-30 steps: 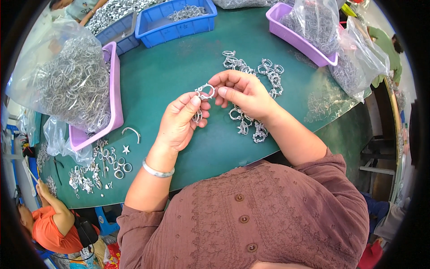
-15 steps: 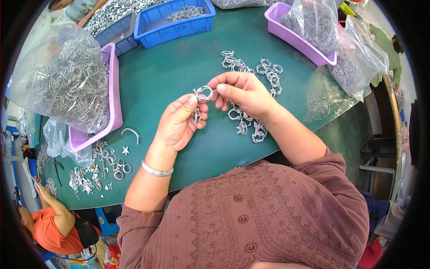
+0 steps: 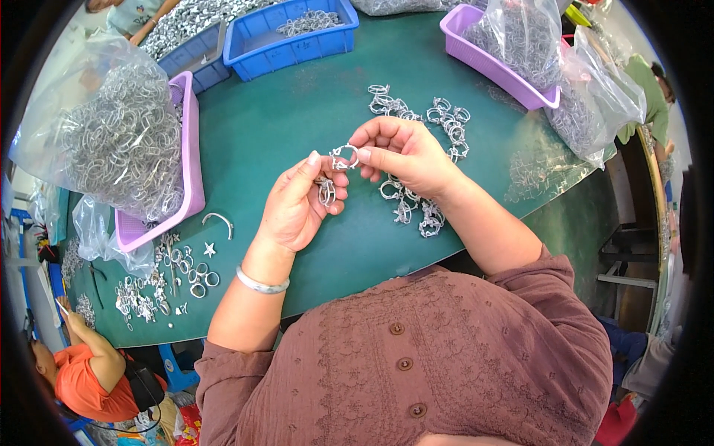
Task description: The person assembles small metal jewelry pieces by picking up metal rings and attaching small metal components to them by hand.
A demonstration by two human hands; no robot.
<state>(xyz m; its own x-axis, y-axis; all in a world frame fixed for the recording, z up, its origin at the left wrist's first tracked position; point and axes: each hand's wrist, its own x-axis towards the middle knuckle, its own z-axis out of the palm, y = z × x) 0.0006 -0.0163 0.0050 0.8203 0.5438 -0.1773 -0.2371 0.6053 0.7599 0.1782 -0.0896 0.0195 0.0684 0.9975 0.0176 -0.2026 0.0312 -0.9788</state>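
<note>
The green desk [image 3: 253,149] and everything on it look as they did half a second ago. At the far right, a person in green [image 3: 645,93] has turned, bringing a forearm into view. On the desk's left, a large clear plastic bag [image 3: 46,141], packed with silver wire rings, leans in the left lilac basket [image 3: 193,149]. A blue bin [image 3: 294,48] at the far edge carries a small heap of similar pieces, with a grey-blue bin [image 3: 199,63] just beside it. The right lilac basket [image 3: 494,70] contains another bag of rings.

The right hand [image 3: 409,156] has its grip clamped, thumb to forefinger, on the edge of the upper ring [image 3: 338,161], in front of the person's chest. The left hand [image 3: 294,204] has lifted its thumb, which pressed on that ring earlier and now stands apart; its forefinger remains beneath, while its curled fingers hold a lower ring [image 3: 326,193]. Strings of rings [image 3: 450,126] lie past the right wrist, and a star charm [image 3: 210,250] sits near the left basket.
</note>
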